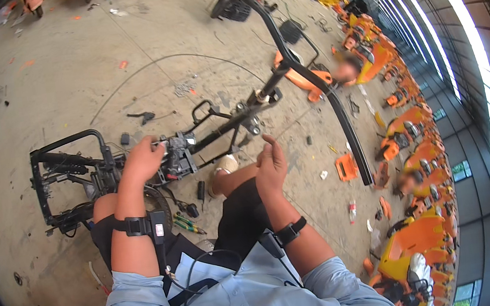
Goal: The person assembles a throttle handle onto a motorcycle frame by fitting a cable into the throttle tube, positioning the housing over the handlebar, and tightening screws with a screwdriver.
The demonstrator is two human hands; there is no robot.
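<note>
A stripped scooter frame of black tubing lies across the floor before me. My left hand reaches down to its middle, fingers bent against a dark boxy part; what the fingertips grip is hidden. To the right, my right hand hovers beside the front of the frame, loosely curled with one finger raised apart, and nothing shows in it. Black handlebars rise from the steering column at the right. Below the frame, near my knee, are green-handled tools and a dark cable connector.
A loose cable arcs over the concrete floor. Beyond the frame lie a brake lever and a small black block. An orange panel and a bottle lie right. Rows of orange scooters stand farther right, with people among them.
</note>
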